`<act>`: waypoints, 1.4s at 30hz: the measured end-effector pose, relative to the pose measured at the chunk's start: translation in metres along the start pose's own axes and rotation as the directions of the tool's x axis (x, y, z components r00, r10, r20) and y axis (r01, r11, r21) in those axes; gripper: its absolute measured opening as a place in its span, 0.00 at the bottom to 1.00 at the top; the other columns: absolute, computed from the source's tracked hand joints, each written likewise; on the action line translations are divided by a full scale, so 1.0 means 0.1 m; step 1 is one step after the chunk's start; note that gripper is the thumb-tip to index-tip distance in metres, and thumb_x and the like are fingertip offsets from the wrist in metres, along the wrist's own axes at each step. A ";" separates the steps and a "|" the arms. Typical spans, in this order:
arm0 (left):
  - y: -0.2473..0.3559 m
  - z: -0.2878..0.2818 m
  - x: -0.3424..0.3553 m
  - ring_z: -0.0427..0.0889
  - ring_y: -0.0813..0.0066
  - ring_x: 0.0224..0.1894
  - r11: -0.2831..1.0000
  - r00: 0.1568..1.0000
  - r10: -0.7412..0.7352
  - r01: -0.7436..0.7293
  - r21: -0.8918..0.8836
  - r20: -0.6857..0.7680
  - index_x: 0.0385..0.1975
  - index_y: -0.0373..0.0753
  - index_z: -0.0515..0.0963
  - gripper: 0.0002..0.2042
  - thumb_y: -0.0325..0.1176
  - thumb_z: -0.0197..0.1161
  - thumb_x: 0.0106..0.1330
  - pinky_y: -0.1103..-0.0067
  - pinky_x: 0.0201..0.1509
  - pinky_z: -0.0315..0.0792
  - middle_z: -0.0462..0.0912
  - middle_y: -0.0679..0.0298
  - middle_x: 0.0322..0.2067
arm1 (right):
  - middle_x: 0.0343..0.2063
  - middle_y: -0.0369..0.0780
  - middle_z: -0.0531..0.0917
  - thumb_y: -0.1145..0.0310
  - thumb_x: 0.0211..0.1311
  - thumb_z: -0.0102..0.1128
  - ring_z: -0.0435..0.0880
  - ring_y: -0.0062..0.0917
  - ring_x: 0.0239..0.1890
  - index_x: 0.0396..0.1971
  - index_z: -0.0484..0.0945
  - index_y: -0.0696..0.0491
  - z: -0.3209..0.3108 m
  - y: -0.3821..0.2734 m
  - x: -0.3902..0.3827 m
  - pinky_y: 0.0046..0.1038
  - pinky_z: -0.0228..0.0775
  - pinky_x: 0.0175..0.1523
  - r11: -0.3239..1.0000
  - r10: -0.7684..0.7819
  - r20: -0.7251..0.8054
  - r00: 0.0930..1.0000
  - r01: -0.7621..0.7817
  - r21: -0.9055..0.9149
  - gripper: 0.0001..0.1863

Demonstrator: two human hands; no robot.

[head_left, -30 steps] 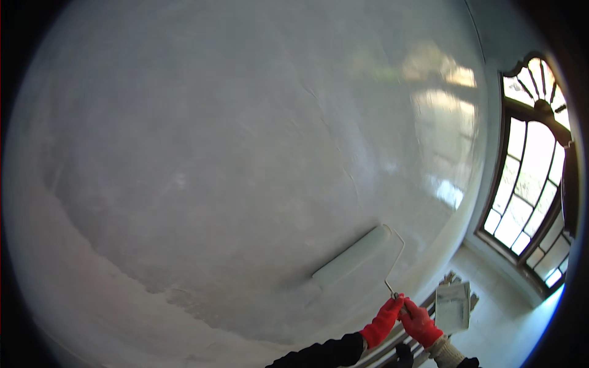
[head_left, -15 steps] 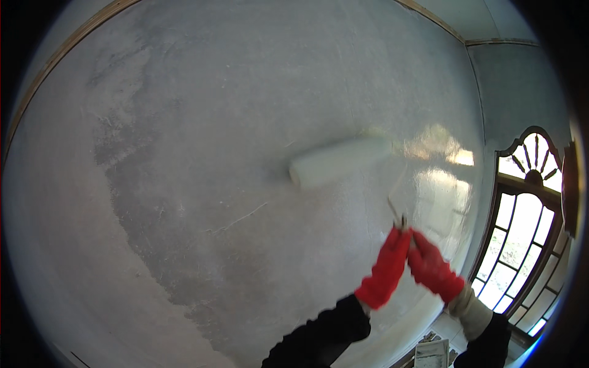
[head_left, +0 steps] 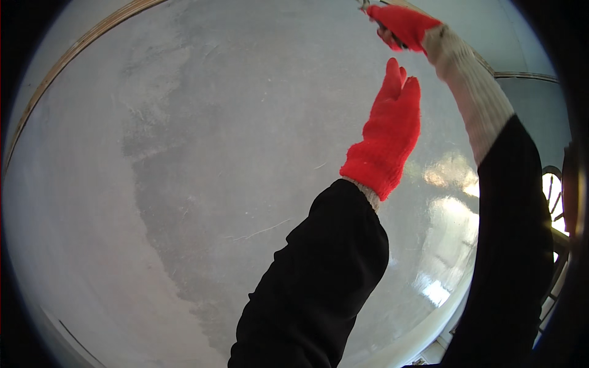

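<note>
High at the upper right, my right hand (head_left: 405, 29) in a red-palmed glove is closed round the handle of a paint roller (head_left: 364, 5). Only a bit of the roller's metal shows there; its sleeve is cut off by the upper edge. Below it, my left hand (head_left: 392, 126), in a red glove, is raised with fingers stretched upward and holds nothing. Behind both hands spreads a grey wall (head_left: 264, 135), darker and glossier in the middle and right, paler and duller toward the left, with an uneven border between.
Wooden trim (head_left: 83, 46) runs along the wall's upper left edge. A window with dark bars (head_left: 555, 193) stands at the far right, partly hidden by my right sleeve (head_left: 512, 245). Bright reflections (head_left: 451, 227) shine on the wall near it.
Both hands were together on the roller handle, lower down. My left hand has let go and opened. My right hand has risen with the roller, whose pale sleeve has left the view.
</note>
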State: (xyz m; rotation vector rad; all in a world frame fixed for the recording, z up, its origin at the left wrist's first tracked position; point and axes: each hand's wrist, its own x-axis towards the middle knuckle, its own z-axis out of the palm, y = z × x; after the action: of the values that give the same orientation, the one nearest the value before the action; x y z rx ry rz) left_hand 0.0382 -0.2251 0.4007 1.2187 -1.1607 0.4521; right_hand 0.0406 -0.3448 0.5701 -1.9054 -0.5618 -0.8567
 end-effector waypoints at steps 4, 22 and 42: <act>-0.06 0.02 -0.14 0.68 0.74 0.54 0.992 0.996 -0.093 0.093 0.086 -0.006 0.66 0.43 0.50 0.34 0.51 0.50 0.64 0.78 0.57 0.62 0.66 0.67 0.57 | 0.12 0.35 0.66 0.57 0.64 0.46 0.64 0.20 0.13 0.19 0.63 0.50 0.04 0.07 -0.09 0.23 0.56 0.16 0.987 -0.127 -0.043 0.991 0.131 0.091 0.17; -1.59 0.59 -4.61 0.71 0.85 0.40 0.119 0.397 -0.770 0.858 -0.499 0.500 0.47 0.42 0.70 0.15 0.44 0.47 0.70 0.81 0.45 0.68 0.73 0.71 0.37 | 0.35 0.39 0.79 0.77 0.59 0.45 0.76 0.17 0.31 0.58 0.62 0.60 1.63 2.35 -6.05 0.23 0.71 0.38 0.668 0.732 0.044 0.680 -0.729 0.150 0.24; -3.37 0.66 -8.06 0.79 0.73 0.30 -0.543 -0.489 -0.831 0.815 -0.200 0.264 0.31 0.39 0.78 0.14 0.42 0.52 0.63 0.75 0.33 0.71 0.80 0.62 0.26 | 0.37 0.48 0.81 0.59 0.57 0.52 0.79 0.40 0.44 0.44 0.75 0.53 3.25 4.23 -8.16 0.34 0.68 0.47 0.106 0.926 0.376 0.024 -0.974 -0.198 0.19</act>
State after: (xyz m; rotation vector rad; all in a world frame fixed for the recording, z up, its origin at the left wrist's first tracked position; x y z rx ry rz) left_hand -0.0454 -0.1679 -0.4698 1.3637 0.4692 -1.2448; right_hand -0.0934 -0.2699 -0.3928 -1.7739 0.5542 0.5649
